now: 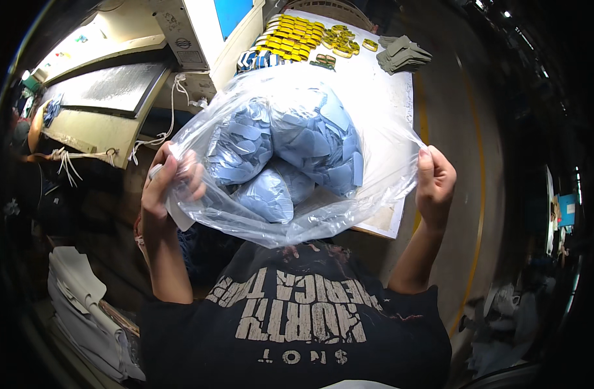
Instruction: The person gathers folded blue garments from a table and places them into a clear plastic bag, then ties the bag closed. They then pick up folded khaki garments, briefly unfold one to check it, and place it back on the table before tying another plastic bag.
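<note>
A large clear plastic bag point(381, 139) is spread wide, its mouth toward me. My left hand point(166, 178) grips the rim on the left, some fingers showing through the film. On the right, my right hand point(435, 178) pinches the opposite edge and pulls it taut. Inside lie smaller clear bags packed with light blue cut pieces: one at the left point(242, 142), a bigger one at the right point(323, 139) and a lower one point(266, 194) nearest me. Their bottoms and the large bag's far end are partly hidden.
Beyond the bag, a white table point(368, 78) carries rows of yellow banded bundles point(290, 37), blue-and-white bundles point(261, 60) and a grey-green stack point(402, 54). A machine with a slanted panel point(102, 87) stands left, cords hanging from it. Grey sheets point(83, 311) are piled at lower left.
</note>
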`<control>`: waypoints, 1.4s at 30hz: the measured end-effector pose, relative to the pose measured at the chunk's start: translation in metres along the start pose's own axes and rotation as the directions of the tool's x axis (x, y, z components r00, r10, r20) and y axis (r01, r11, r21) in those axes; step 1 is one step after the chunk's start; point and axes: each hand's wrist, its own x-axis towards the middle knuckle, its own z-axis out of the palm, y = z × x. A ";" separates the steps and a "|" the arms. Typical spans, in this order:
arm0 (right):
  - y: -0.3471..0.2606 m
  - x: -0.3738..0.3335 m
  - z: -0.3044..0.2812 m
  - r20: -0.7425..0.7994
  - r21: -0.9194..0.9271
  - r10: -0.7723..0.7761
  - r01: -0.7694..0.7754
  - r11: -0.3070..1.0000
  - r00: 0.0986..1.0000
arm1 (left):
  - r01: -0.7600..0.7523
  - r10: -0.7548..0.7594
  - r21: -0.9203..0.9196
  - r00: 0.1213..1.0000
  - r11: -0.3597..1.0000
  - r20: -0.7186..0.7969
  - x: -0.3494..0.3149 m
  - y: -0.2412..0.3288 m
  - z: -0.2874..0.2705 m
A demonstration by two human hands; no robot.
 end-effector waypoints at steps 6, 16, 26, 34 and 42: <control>0.006 0.034 -0.028 -0.068 0.355 0.170 -0.135 0.925 0.983 | -0.174 0.173 -0.072 0.985 0.982 -0.022 0.011 0.010 0.018; -0.010 0.134 -0.007 0.197 0.204 0.244 -0.283 0.937 0.950 | -0.235 0.194 -0.078 0.917 0.969 -0.349 0.030 0.013 0.012; 0.036 0.149 0.101 0.742 0.101 0.234 -0.450 0.888 0.628 | 0.105 0.059 0.178 0.682 0.978 -0.729 0.009 0.008 0.010; 0.120 0.035 0.121 0.949 -0.203 0.198 -0.007 0.979 0.244 | 0.627 -0.351 0.022 0.464 0.779 -0.813 -0.056 -0.104 -0.030; 0.189 -0.063 0.096 0.950 -0.303 0.311 -0.132 0.944 0.041 | 0.741 -0.591 -0.042 0.499 0.670 -0.633 -0.073 -0.172 -0.025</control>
